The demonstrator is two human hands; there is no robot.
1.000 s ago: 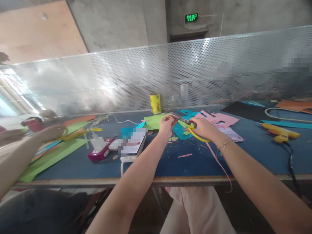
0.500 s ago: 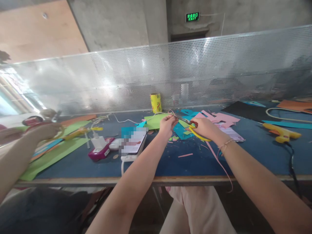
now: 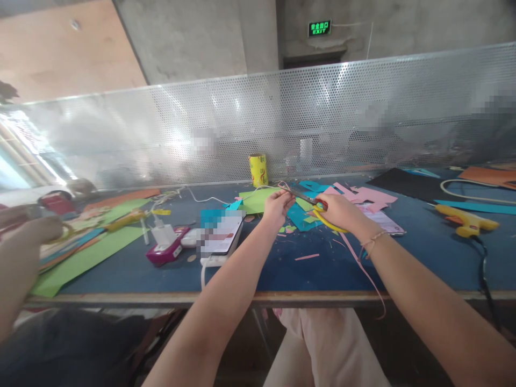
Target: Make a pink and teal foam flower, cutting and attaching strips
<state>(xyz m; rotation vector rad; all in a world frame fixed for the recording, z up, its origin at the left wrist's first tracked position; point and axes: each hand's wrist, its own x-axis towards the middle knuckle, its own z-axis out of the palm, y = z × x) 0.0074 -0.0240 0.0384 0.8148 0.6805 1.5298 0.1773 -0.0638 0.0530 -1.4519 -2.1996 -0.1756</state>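
My right hand is wrapped round the yellow handles of a pair of scissors, whose blades point left. Beside the blade tips, my left hand is closed in a pinch; what sits between its fingers is too small to make out. A long thin pink paper strip hangs from below my right hand over the table's front edge. Around both hands lie green paper, blue paper pieces and pink paper pieces. Small scraps are scattered on the blue tabletop.
A phone lies on a white box left of my forearm, near a purple power strip. A yellow glue gun rests at the right. A yellow roll stands by the perforated metal screen. Another person's arm reaches in at left.
My hands and the scissors stay almost where they were. At the left, the other person's arm has moved further left, and their hand has shifted away from the papers' middle.
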